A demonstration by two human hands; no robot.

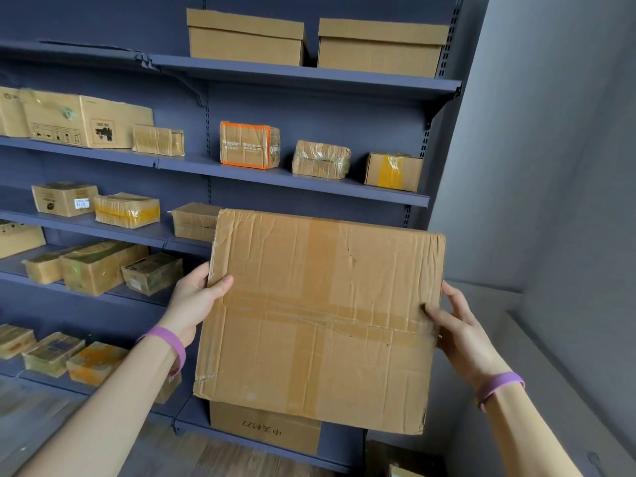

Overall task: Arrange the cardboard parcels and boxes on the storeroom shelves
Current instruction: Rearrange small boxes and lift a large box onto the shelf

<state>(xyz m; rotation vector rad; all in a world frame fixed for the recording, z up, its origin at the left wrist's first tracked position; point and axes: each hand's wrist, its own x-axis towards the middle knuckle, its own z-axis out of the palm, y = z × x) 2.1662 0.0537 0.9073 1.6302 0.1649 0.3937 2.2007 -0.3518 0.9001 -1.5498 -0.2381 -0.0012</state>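
Note:
A large flat creased cardboard box (320,318), taped across its face, is held up in front of the blue shelving (309,75). My left hand (196,297) grips its left edge, thumb on the front face. My right hand (454,325) grips its right edge, thumb on the front and fingers behind. The box hides part of the third shelf and the shelves below it.
Two lidded boxes (246,37) stand on the top shelf. Small taped parcels line the second shelf, among them an orange-edged box (249,144). More parcels fill the left shelves. A printed box (265,430) sits on the bottom shelf. A grey wall (550,166) is at right.

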